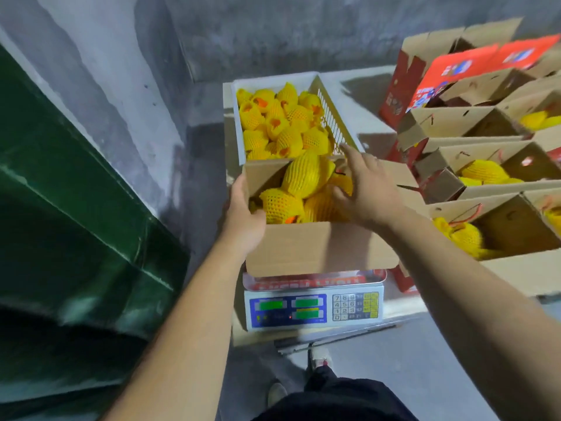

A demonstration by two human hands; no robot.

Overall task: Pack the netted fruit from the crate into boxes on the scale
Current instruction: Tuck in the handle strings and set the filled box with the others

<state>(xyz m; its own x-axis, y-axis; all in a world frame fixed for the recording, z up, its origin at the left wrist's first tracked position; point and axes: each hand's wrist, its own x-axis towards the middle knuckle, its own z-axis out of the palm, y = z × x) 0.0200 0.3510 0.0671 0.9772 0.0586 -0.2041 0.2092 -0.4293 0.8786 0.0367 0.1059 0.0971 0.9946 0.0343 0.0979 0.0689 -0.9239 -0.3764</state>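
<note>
At far left a large dark green bin [76,208] is seen against the grey concrete wall [127,71]. Along the right side, open cardboard cartons [498,165] are lined up, several part-filled with netted fruit; red printed flaps are visible on the rear ones. Centre rear, a white plastic crate [243,141] is loaded with fruit in yellow foam netting [279,123]. Directly in front of it, a cardboard box [315,247] is seated on the digital scale [312,308], green displays lit, readout blurred. Netted fruit [300,177] is piled inside this box. The box's left wall is gripped by the left hand [243,217], thumb curled over the rim. The right hand [370,186] is held over the box's right side, fingers spread apart, holding nothing; fingertips are touching the fruit.
</note>
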